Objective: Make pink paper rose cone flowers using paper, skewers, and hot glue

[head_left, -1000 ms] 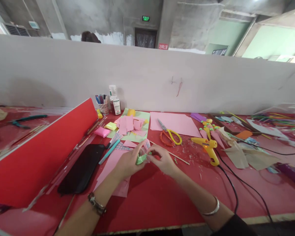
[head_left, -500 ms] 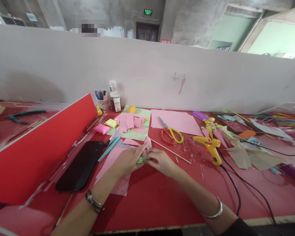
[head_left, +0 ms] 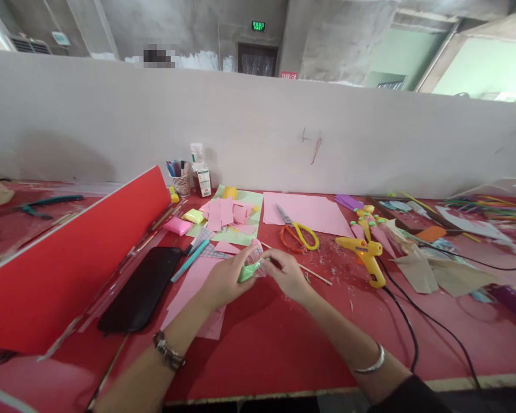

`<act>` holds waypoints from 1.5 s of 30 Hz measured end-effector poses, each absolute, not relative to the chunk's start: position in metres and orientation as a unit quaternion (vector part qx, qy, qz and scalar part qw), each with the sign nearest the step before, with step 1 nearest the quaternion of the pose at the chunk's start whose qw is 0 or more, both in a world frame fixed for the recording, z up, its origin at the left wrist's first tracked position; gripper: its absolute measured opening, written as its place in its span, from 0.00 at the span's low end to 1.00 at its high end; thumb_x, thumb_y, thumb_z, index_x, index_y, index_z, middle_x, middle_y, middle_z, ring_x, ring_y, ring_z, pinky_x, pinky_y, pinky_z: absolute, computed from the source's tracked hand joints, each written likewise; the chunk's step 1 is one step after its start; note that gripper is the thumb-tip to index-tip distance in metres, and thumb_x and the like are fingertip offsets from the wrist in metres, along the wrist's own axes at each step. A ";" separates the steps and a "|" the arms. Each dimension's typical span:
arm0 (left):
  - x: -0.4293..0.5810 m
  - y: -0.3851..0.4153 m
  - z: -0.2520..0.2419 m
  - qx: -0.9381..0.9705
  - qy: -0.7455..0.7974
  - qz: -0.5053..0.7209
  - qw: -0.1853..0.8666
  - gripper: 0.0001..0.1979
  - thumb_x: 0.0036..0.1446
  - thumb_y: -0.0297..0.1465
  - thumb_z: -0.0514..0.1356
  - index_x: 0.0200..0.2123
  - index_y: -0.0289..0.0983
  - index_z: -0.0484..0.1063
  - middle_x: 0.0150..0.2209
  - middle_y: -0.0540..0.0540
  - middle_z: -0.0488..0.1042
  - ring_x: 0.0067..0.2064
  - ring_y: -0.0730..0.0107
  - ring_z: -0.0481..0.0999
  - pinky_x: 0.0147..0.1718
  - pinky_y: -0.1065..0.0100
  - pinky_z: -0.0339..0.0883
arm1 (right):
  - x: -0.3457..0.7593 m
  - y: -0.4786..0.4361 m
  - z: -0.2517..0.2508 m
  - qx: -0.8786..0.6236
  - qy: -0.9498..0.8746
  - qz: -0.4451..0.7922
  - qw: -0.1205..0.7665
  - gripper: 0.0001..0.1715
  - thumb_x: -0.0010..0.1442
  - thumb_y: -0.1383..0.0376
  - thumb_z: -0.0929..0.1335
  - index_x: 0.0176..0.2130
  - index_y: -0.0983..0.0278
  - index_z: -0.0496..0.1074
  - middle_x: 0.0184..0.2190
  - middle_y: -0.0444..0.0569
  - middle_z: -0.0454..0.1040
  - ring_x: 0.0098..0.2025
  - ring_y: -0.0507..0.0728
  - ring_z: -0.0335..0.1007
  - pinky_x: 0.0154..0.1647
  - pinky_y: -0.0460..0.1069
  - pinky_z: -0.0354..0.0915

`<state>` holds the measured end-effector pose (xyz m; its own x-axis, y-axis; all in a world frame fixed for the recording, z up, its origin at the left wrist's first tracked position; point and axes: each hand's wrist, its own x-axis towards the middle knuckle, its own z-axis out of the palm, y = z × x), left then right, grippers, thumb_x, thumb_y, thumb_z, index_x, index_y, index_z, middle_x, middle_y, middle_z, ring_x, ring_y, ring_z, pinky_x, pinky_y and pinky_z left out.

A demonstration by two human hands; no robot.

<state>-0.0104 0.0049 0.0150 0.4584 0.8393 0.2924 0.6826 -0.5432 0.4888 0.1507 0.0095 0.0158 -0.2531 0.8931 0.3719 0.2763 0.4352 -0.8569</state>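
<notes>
A small clear plastic bag of light green clay [head_left: 250, 271] is between my two hands above the red table. My left hand [head_left: 223, 281] is closed around its left side, fingers behind it. At the clear upper right edge of the bag, my right hand [head_left: 288, 275] pinches the plastic between thumb and fingers. A pink piece [head_left: 257, 244] shows just above the bag; I cannot tell whether it is held. Behind my right hand a thin wooden stick [head_left: 316, 274] lies on the table. Pink paper [head_left: 189, 287] lies under my left hand.
Scissors [head_left: 300, 232] lie beyond my right hand, with a yellow glue gun [head_left: 365, 255] and its cord to the right. A black phone [head_left: 141, 289] and red board [head_left: 77, 258] are at left. Cut pink pieces [head_left: 221, 212], a bottle [head_left: 201, 172] and a pen cup [head_left: 180, 182] stand farther back.
My right hand has shifted slightly up and right, its fingers now pinching the bag's edge. More of the green clay and clear plastic shows between my hands.
</notes>
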 end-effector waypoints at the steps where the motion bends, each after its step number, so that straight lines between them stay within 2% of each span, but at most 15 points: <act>1: -0.011 0.005 0.015 0.839 0.457 0.253 0.150 0.27 0.53 0.35 0.51 0.56 0.36 0.52 0.32 0.47 0.74 0.33 0.66 0.74 0.29 0.71 0.64 | 0.153 0.012 0.016 -0.426 -0.677 0.363 0.478 0.08 0.51 0.63 0.61 0.25 0.63 0.64 0.18 0.40 0.63 0.20 0.48 0.57 0.22 0.44 0.55; 4: -0.013 0.005 0.017 0.832 0.482 0.239 0.134 0.26 0.52 0.33 0.52 0.55 0.37 0.54 0.21 0.53 0.68 0.24 0.69 0.70 0.23 0.73 0.59 | 0.159 0.019 0.018 -0.458 -0.555 0.422 0.551 0.09 0.48 0.59 0.63 0.25 0.63 0.64 0.16 0.38 0.62 0.17 0.47 0.55 0.21 0.44 0.54; 6: -0.015 0.006 0.018 0.817 0.510 0.243 0.119 0.25 0.51 0.34 0.52 0.54 0.37 0.55 0.19 0.54 0.66 0.23 0.70 0.69 0.22 0.73 0.57 | 0.163 0.022 0.018 -0.456 -0.483 0.458 0.590 0.10 0.44 0.60 0.66 0.27 0.63 0.67 0.18 0.39 0.64 0.19 0.47 0.57 0.23 0.45 0.56; 12: -0.022 0.011 0.018 0.764 0.574 0.279 0.089 0.25 0.53 0.38 0.51 0.53 0.36 0.55 0.31 0.47 0.73 0.33 0.65 0.73 0.29 0.70 0.62 | 0.162 0.022 0.020 -0.413 -0.375 0.569 0.605 0.16 0.33 0.66 0.70 0.29 0.63 0.73 0.18 0.38 0.63 0.22 0.45 0.56 0.26 0.44 0.55; 16: -0.023 0.012 0.017 0.748 0.596 0.274 0.101 0.25 0.54 0.38 0.51 0.54 0.35 0.54 0.31 0.47 0.73 0.35 0.64 0.73 0.31 0.68 0.63 | 0.159 0.020 0.020 -0.430 -0.387 0.572 0.581 0.16 0.34 0.64 0.71 0.29 0.64 0.73 0.17 0.37 0.61 0.19 0.44 0.50 0.20 0.43 0.50; 20: -0.022 0.011 0.019 0.745 0.598 0.273 0.112 0.24 0.54 0.36 0.51 0.53 0.34 0.55 0.33 0.45 0.74 0.39 0.62 0.73 0.34 0.67 0.63 | 0.158 0.019 0.018 -0.439 -0.420 0.574 0.549 0.20 0.41 0.57 0.68 0.34 0.66 0.71 0.15 0.36 0.59 0.15 0.43 0.45 0.16 0.43 0.44; 22: -0.021 0.011 0.020 0.740 0.606 0.268 0.112 0.25 0.53 0.36 0.52 0.54 0.34 0.55 0.35 0.44 0.74 0.39 0.61 0.73 0.34 0.67 0.63 | 0.158 0.019 0.017 -0.448 -0.442 0.552 0.546 0.22 0.44 0.54 0.66 0.36 0.66 0.70 0.12 0.35 0.56 0.13 0.43 0.41 0.14 0.43 0.41; 25: -0.021 0.012 0.021 0.726 0.626 0.264 0.110 0.26 0.53 0.36 0.53 0.54 0.35 0.54 0.37 0.44 0.73 0.39 0.61 0.73 0.33 0.67 0.64 | 0.160 0.019 0.016 -0.463 -0.468 0.505 0.558 0.21 0.47 0.52 0.64 0.32 0.66 0.70 0.11 0.33 0.48 0.13 0.44 0.38 0.14 0.43 0.38; 27: -0.021 0.012 0.022 0.719 0.636 0.258 0.112 0.26 0.53 0.36 0.53 0.54 0.35 0.55 0.37 0.44 0.73 0.38 0.61 0.74 0.32 0.68 0.64 | 0.162 0.019 0.015 -0.478 -0.491 0.470 0.556 0.18 0.48 0.53 0.63 0.29 0.66 0.71 0.12 0.35 0.48 0.15 0.44 0.39 0.15 0.43 0.40; 31: -0.020 0.014 0.020 0.716 0.643 0.248 0.109 0.25 0.53 0.36 0.53 0.54 0.35 0.55 0.38 0.44 0.74 0.39 0.62 0.74 0.33 0.68 0.63 | 0.161 0.021 0.012 -0.494 -0.548 0.427 0.522 0.15 0.49 0.60 0.63 0.34 0.64 0.72 0.20 0.40 0.62 0.19 0.46 0.51 0.20 0.44 0.52; 34: -0.021 0.015 0.017 0.721 0.636 0.254 0.104 0.25 0.53 0.37 0.52 0.54 0.35 0.55 0.39 0.43 0.73 0.40 0.62 0.74 0.34 0.68 0.63 | 0.158 0.021 0.010 -0.467 -0.538 0.446 0.541 0.16 0.46 0.62 0.64 0.37 0.64 0.70 0.25 0.42 0.66 0.25 0.48 0.61 0.29 0.45 0.59; 36: -0.021 0.014 0.017 0.723 0.635 0.251 0.105 0.26 0.53 0.38 0.52 0.54 0.34 0.55 0.39 0.43 0.73 0.40 0.62 0.74 0.34 0.68 0.63 | 0.157 0.020 0.010 -0.440 -0.523 0.486 0.545 0.16 0.45 0.59 0.64 0.34 0.64 0.70 0.25 0.43 0.67 0.25 0.48 0.63 0.28 0.45 0.60; 39: -0.021 0.014 0.018 0.722 0.642 0.237 0.104 0.26 0.53 0.37 0.53 0.54 0.33 0.55 0.38 0.42 0.74 0.39 0.60 0.74 0.33 0.67 0.63 | 0.157 0.018 0.013 -0.450 -0.524 0.515 0.508 0.18 0.48 0.53 0.62 0.28 0.65 0.68 0.15 0.39 0.63 0.13 0.45 0.53 0.15 0.43 0.51; 42: -0.020 0.013 0.021 0.723 0.644 0.229 0.100 0.26 0.53 0.36 0.53 0.54 0.33 0.55 0.39 0.42 0.73 0.39 0.60 0.74 0.33 0.67 0.63 | 0.158 0.017 0.015 -0.486 -0.526 0.486 0.500 0.23 0.48 0.49 0.61 0.21 0.65 0.66 0.08 0.35 0.50 0.11 0.44 0.40 0.12 0.43 0.41; 45: -0.019 0.012 0.023 0.715 0.656 0.223 0.093 0.25 0.53 0.36 0.53 0.54 0.34 0.55 0.38 0.43 0.74 0.39 0.61 0.74 0.32 0.69 0.63 | 0.159 0.017 0.015 -0.505 -0.532 0.445 0.513 0.20 0.48 0.52 0.62 0.22 0.65 0.68 0.10 0.35 0.48 0.14 0.45 0.43 0.15 0.43 0.44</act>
